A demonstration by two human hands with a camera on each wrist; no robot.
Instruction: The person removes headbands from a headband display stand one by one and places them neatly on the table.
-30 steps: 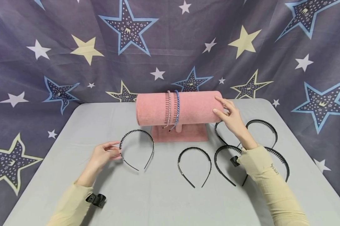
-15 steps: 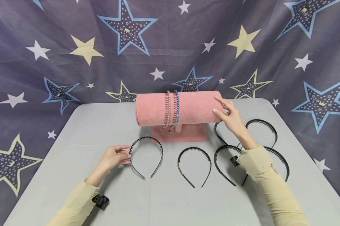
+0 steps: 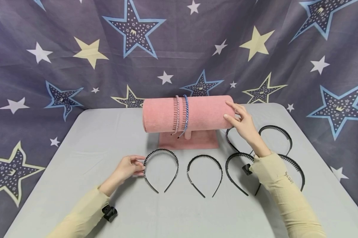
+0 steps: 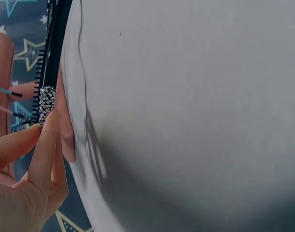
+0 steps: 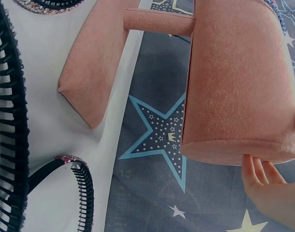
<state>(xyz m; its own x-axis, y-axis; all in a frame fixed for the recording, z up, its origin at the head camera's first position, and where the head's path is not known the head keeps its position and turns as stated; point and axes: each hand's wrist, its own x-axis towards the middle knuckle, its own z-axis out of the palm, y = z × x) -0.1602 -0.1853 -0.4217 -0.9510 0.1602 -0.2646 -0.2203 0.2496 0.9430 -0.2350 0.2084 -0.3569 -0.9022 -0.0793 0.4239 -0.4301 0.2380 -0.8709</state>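
Left hand [image 3: 129, 167]: fingers pinched tight on black headband [image 3: 161, 150], just right of them. Watched it shift rightward, so now near second headband [image 3: 205, 156], farther right; not on pink roll [image 3: 207, 112]. Right hand [image 3: 243, 125]: fingers part-spread, gripping roll's end, unmoved.

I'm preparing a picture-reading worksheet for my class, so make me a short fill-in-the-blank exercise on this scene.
1. The left hand pinches a toothed headband coloured mostly ____.
2. The right hand grips one end of a padded display roll coloured ____.
3. The number of headbands fitted over that roll is ____.
4. On that roll, the rightmost headband is mainly ____.

Missing words: black; pink; two; blue.
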